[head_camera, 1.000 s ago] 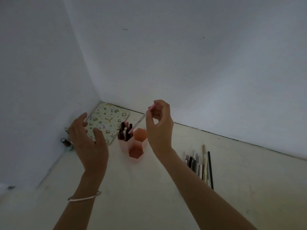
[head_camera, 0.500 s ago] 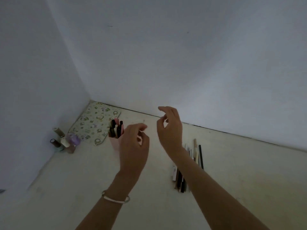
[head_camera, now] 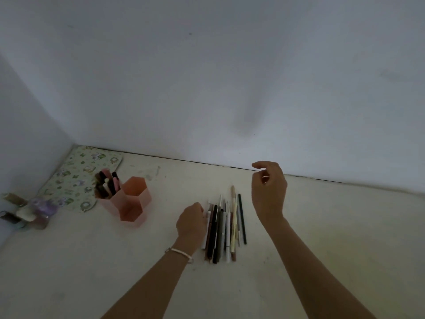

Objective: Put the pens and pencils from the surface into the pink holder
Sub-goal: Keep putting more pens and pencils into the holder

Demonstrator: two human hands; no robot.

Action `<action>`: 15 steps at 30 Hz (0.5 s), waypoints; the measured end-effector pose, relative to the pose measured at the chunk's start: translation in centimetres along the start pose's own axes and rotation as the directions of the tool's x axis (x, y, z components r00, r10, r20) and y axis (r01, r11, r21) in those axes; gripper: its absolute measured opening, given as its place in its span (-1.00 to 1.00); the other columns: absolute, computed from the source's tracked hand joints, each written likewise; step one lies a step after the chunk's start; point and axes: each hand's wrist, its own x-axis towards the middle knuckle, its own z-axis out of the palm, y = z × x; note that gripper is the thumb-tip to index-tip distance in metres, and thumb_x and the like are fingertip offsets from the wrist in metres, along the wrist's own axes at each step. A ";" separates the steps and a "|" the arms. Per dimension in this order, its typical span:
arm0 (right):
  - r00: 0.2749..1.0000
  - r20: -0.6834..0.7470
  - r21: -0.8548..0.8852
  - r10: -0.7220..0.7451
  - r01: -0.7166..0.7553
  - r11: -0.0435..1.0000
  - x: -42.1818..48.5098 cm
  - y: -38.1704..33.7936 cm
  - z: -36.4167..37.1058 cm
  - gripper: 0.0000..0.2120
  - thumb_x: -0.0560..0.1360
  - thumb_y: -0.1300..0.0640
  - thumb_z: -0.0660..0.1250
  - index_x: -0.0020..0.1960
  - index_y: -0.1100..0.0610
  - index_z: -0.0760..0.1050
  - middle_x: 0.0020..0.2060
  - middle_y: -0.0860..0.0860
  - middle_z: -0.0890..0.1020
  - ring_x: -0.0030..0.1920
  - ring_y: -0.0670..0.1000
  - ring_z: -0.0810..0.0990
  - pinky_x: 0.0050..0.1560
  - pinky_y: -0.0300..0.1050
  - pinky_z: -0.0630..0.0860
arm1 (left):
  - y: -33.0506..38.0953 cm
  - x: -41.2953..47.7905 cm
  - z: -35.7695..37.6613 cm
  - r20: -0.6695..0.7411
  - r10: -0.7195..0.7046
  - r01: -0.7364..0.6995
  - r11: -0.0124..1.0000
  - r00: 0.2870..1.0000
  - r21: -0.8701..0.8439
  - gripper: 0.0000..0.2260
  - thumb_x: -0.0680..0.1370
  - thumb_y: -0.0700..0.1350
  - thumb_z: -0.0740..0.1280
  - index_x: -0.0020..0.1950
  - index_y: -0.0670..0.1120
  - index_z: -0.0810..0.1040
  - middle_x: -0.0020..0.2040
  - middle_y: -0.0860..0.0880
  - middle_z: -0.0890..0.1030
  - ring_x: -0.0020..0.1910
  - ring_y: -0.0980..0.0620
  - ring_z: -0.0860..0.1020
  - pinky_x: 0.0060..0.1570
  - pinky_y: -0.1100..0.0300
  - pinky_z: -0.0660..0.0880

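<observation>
pens [head_camera: 224, 229] bundled on counter [head_camera: 322, 238], right of pink holder [head_camera: 128, 203], partly filled | left grip [head_camera: 192, 223] curled onto pile's left edge, likely picking; hold unclear | right grip [head_camera: 268, 192] raised clear of the pile, loosely curled, empty

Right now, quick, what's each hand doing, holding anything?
Left hand: at the row of black, white and brown pens and pencils; grip cannot be told.
Right hand: raised, loosely curled, holding nothing.
</observation>
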 end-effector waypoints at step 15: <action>0.998 0.007 -0.020 0.064 -0.064 0.998 -1.0 3.6 -0.7 -0.67 0.39 0.44 0.22 -0.14 0.02 0.55 -0.19 -0.14 0.58 -0.23 -0.23 0.53 -0.26 -0.47 0.41 | 3.0 2.8 -2.3 0.064 0.004 -0.011 0.993 0.998 0.115 -0.89 0.56 -0.18 0.31 0.04 -0.20 0.50 0.04 -0.15 0.60 -0.01 -0.10 0.59 -0.07 0.12 0.49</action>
